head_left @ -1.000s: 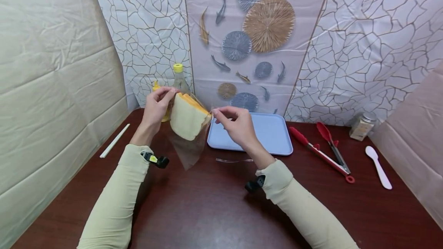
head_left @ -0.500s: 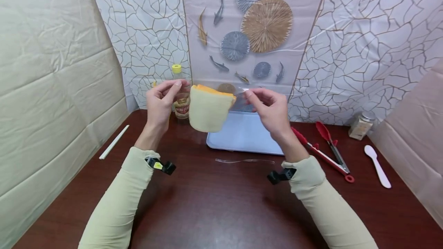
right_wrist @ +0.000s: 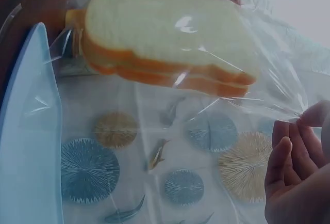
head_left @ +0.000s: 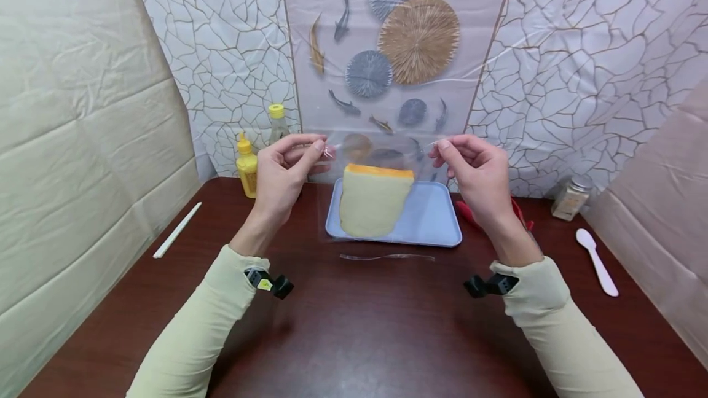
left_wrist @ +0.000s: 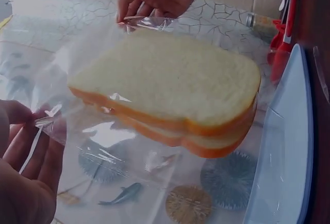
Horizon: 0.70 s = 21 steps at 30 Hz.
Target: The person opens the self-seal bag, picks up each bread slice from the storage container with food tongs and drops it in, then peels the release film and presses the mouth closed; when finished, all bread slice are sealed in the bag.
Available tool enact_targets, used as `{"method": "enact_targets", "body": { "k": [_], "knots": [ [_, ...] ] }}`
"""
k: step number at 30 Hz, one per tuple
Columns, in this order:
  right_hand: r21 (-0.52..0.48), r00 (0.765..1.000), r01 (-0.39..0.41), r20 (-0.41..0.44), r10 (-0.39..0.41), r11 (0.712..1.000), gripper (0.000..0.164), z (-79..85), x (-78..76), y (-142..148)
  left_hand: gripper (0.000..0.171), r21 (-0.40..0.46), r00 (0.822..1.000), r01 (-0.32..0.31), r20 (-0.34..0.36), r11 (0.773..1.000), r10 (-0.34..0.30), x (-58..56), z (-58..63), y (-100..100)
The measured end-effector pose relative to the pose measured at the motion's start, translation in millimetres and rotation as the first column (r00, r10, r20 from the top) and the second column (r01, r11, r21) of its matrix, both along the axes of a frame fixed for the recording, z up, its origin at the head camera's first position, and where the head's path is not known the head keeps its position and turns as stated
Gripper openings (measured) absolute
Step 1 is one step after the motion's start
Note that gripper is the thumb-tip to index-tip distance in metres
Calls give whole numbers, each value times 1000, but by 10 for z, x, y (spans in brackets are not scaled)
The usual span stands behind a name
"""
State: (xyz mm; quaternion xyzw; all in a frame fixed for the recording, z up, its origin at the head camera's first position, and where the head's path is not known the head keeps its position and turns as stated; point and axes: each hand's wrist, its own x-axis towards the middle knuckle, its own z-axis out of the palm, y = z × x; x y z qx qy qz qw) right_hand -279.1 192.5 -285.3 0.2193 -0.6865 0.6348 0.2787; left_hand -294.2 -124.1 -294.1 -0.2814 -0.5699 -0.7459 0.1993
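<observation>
A clear plastic bag (right_wrist: 278, 79) hangs stretched between both hands, with bread slices (head_left: 373, 202) inside it. The left wrist view shows at least two orange-crusted slices (left_wrist: 170, 79) stacked together. My left hand (head_left: 284, 171) pinches one top corner of the bag between thumb and fingers. At the opposite top corner, my right hand (head_left: 478, 171) pinches the plastic the same way. In the head view the bread overlaps the light blue tray (head_left: 434, 214) behind it. A thin clear strip (head_left: 387, 257) lies on the table in front of the tray.
Red-tipped tongs (head_left: 467, 212) lie partly hidden behind the right wrist. Further right are a shaker jar (head_left: 572, 198) and a white spoon (head_left: 597, 263). A yellow squeeze bottle (head_left: 247, 167) and a yellow-capped bottle (head_left: 278, 121) stand at the back left, near a white stick (head_left: 177, 230).
Both hands have moved right and spread apart, drawing the bag's top wide. The bread has swung from a tilt to hanging nearly level, now in front of the tray.
</observation>
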Motion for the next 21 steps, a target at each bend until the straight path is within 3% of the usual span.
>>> {"method": "enact_targets", "body": {
  "k": [7,15,21],
  "knots": [
    [48,999,23,31,-25,999,23,-28,47,38,12,-70,996,86,37,994,-83,8,-51,-8],
    [36,1000,16,5,-16,999,26,-54,91,114,21,-70,989,146,41,987,-143,5,-60,9],
    [11,1000,14,-13,-14,1000,25,-70,105,202,19,-77,990,136,40,988,-133,-6,-78,38]
  ]
}}
